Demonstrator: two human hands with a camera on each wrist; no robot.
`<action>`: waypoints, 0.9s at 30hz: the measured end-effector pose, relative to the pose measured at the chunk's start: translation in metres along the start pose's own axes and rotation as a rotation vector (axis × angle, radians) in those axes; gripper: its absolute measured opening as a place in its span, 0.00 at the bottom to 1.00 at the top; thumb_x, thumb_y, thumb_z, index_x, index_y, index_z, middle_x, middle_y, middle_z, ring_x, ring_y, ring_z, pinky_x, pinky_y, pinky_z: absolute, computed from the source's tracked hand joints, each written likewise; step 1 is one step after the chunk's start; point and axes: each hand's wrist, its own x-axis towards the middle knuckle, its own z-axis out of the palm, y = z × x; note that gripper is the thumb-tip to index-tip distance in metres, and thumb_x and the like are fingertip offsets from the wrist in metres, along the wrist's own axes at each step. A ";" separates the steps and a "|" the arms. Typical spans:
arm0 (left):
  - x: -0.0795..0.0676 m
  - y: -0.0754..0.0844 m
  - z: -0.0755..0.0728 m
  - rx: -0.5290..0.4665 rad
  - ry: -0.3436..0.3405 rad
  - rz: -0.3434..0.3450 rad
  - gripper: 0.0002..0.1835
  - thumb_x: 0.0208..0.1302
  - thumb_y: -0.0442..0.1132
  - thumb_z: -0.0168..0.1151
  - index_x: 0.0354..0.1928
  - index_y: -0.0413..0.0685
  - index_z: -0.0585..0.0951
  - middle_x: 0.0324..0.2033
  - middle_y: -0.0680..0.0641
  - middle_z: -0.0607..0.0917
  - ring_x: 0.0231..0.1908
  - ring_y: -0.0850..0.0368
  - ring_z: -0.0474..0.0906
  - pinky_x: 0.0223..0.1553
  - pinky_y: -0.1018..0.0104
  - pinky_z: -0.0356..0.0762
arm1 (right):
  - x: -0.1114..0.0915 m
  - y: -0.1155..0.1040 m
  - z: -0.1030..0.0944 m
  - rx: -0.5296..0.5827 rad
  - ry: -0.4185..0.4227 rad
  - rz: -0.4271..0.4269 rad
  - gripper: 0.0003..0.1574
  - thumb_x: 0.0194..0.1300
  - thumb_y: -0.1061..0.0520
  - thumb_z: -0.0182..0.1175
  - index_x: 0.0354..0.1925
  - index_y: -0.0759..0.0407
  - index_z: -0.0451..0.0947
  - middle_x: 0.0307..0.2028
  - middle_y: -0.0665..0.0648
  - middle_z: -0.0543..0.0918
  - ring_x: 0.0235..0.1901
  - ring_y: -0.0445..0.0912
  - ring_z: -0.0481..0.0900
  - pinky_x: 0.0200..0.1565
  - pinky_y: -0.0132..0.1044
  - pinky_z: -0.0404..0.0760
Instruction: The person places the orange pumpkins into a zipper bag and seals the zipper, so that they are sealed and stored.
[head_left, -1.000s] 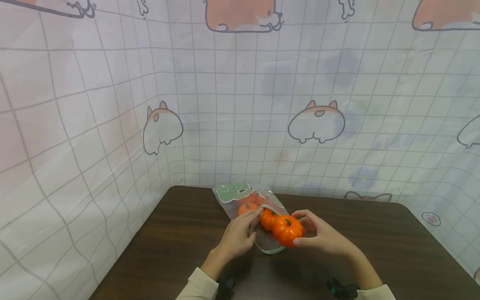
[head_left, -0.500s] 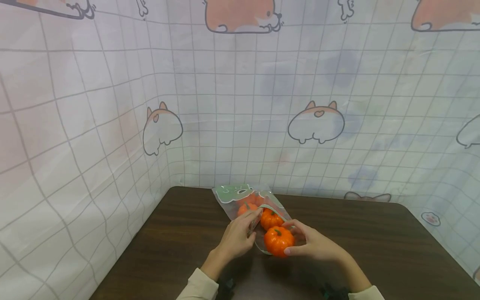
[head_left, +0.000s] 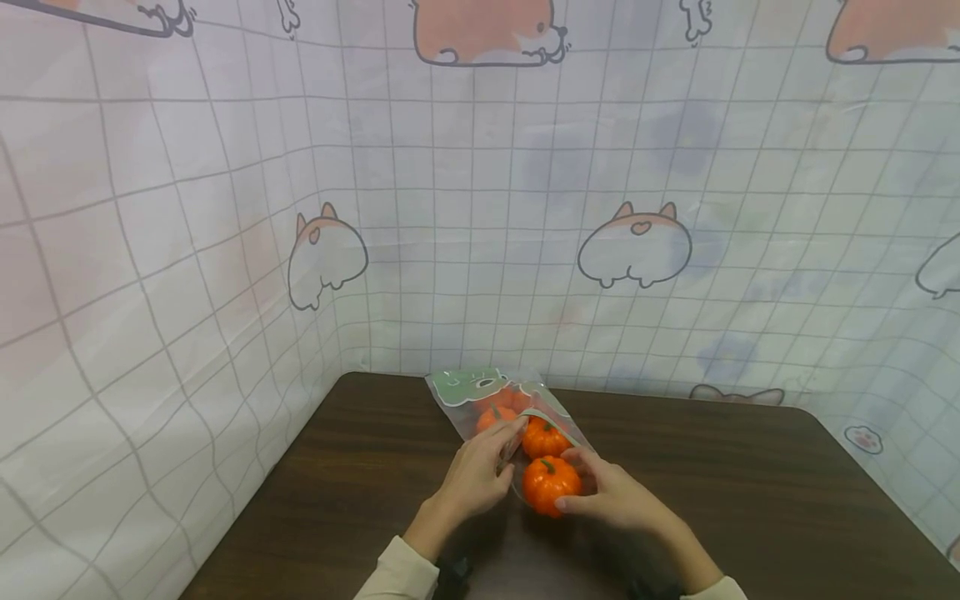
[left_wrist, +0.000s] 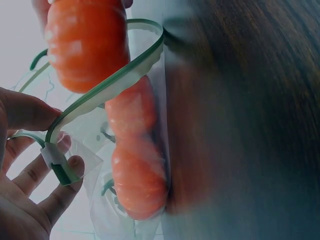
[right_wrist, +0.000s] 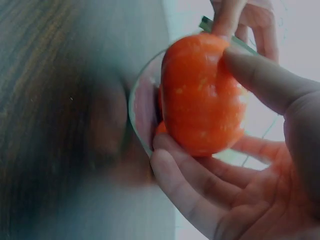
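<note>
A clear zip bag (head_left: 467, 385) with a green print lies on the table, its mouth facing me. Several small orange pumpkins (left_wrist: 139, 182) are inside it. My left hand (head_left: 472, 475) pinches the green zip edge (left_wrist: 107, 85) near its slider (left_wrist: 57, 161), and the mouth gapes. Between the thumb and fingers of my right hand (head_left: 626, 496) is another orange pumpkin (head_left: 551, 487) with a green stem. It stands right at the bag's mouth, in front of a pumpkin (head_left: 545, 438) just inside. In the right wrist view, the held pumpkin (right_wrist: 202, 95) covers much of the opening.
The dark wooden table (head_left: 330, 467) carries the bag. Behind it and to both sides hangs a white gridded cloth (head_left: 480, 275) with cartoon dogs, close to the table's back edge.
My right hand has carried its pumpkin left and toward me, to the front of the bag's mouth. The left hand has stayed in place on the zip edge.
</note>
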 end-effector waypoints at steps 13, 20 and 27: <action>0.000 -0.001 0.004 0.011 -0.006 0.012 0.39 0.56 0.30 0.69 0.72 0.54 0.74 0.58 0.53 0.84 0.41 0.58 0.80 0.42 0.62 0.82 | 0.005 0.003 0.015 -0.173 0.168 0.047 0.46 0.61 0.43 0.73 0.68 0.65 0.70 0.63 0.65 0.81 0.58 0.58 0.83 0.57 0.56 0.80; 0.001 0.000 0.003 0.013 -0.007 0.006 0.38 0.56 0.30 0.70 0.71 0.52 0.74 0.54 0.53 0.85 0.36 0.59 0.77 0.39 0.65 0.80 | 0.006 0.005 0.014 -0.202 0.136 0.021 0.42 0.62 0.45 0.72 0.65 0.66 0.72 0.60 0.65 0.82 0.47 0.50 0.86 0.46 0.43 0.85; 0.000 -0.001 0.003 0.013 -0.003 0.013 0.38 0.55 0.30 0.69 0.71 0.53 0.74 0.56 0.53 0.85 0.42 0.57 0.82 0.44 0.61 0.83 | 0.007 0.004 0.010 -0.260 0.143 -0.027 0.32 0.61 0.52 0.72 0.59 0.64 0.77 0.48 0.58 0.87 0.35 0.39 0.82 0.36 0.31 0.80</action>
